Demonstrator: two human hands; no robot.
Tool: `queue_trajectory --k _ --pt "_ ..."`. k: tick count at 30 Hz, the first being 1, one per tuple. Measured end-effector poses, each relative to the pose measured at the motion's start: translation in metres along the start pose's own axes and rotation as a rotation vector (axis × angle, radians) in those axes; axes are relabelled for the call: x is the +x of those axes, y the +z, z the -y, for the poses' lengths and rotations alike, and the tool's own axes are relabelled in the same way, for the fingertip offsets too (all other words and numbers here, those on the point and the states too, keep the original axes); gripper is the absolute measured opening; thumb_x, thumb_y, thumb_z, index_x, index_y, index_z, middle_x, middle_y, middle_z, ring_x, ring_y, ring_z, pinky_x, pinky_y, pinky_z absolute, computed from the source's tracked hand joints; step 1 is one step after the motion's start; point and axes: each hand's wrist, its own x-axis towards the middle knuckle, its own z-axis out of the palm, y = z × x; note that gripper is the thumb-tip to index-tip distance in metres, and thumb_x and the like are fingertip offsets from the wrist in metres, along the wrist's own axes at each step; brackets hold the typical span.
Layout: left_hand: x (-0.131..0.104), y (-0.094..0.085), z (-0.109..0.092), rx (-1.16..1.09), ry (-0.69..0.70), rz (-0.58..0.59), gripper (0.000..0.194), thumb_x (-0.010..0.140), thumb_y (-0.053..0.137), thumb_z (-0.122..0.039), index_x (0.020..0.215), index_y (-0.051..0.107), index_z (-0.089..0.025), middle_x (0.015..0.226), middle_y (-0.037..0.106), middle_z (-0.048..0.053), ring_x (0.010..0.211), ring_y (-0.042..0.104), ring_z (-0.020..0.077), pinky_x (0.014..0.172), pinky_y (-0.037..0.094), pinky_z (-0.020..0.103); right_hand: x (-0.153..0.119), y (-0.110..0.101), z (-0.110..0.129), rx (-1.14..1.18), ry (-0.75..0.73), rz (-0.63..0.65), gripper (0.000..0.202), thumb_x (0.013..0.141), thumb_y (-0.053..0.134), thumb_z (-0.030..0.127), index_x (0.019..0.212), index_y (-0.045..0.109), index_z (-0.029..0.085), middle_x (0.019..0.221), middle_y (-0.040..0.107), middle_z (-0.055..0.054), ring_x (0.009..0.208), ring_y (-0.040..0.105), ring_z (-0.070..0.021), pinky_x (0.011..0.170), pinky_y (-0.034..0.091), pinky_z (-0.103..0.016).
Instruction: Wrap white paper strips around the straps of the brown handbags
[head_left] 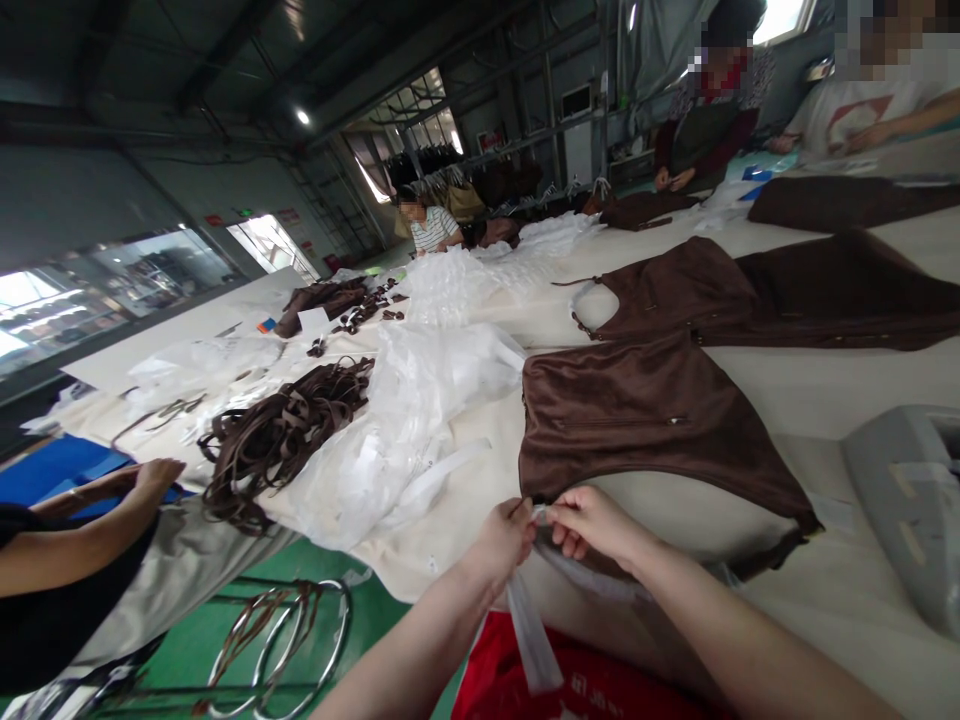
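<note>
A brown soft bag with a zipped pocket lies flat on the table in front of me. My left hand is closed in a pinch at the bag's near left corner. Close beside it, my right hand pinches the same translucent white plastic strip, whose loose end hangs past the table edge over red cloth. The strip also seems to run along the bag's strap, which curves around on the near side. My fingers cover the spot where strip and bag meet.
White plastic film and a heap of brown straps lie left. Another brown bag lies beyond mine. A grey plastic device stands right. A co-worker's arm reaches in at left; other people work across the table.
</note>
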Motion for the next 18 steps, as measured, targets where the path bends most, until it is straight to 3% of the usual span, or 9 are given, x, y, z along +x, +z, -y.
queue_trajectory --k 5,8,15,18 --pt "-0.008 -0.008 -0.016 -0.469 -0.361 0.344 0.015 0.086 0.040 -0.024 0.073 0.043 -0.017 0.052 0.013 -0.010 0.039 0.003 0.0047 0.038 0.006 0.017 0.001 -0.003 0.000 0.038 -0.008 0.012 0.032 0.080 0.058 0.045 0.080 0.064 0.013 0.060 0.064 -0.001 0.043 0.055 -0.0063 0.038 0.038 -0.014" --pt "-0.012 -0.008 -0.023 -0.557 -0.381 0.433 0.017 0.087 0.036 -0.019 0.072 0.044 -0.016 0.054 0.011 -0.009 0.041 0.001 0.0055 0.038 0.006 0.017 0.000 -0.005 0.002 0.073 -0.008 0.009 0.042 0.076 0.060 0.054 0.075 0.065 0.012 0.059 0.062 0.000 0.043 0.054 -0.0061 0.039 0.037 -0.015" --pt "-0.020 0.005 -0.023 -0.686 -0.327 0.488 0.022 0.088 0.034 -0.019 0.069 0.043 -0.017 0.053 0.006 -0.009 0.042 -0.004 0.0066 0.041 0.005 0.020 -0.001 -0.001 -0.002 0.273 0.029 0.013 0.045 0.071 0.065 0.056 0.064 0.062 0.012 0.047 0.050 0.004 0.038 0.042 -0.0046 0.035 0.026 -0.016" --pt "-0.020 0.014 -0.021 -0.731 -0.374 0.566 0.023 0.088 0.036 -0.023 0.067 0.041 -0.017 0.051 0.006 -0.009 0.040 -0.003 0.0058 0.041 0.006 0.020 -0.003 0.002 -0.002 0.413 0.058 0.105 0.038 0.074 0.065 0.051 0.069 0.066 0.013 0.054 0.057 0.001 0.046 0.050 -0.0076 0.042 0.036 -0.017"
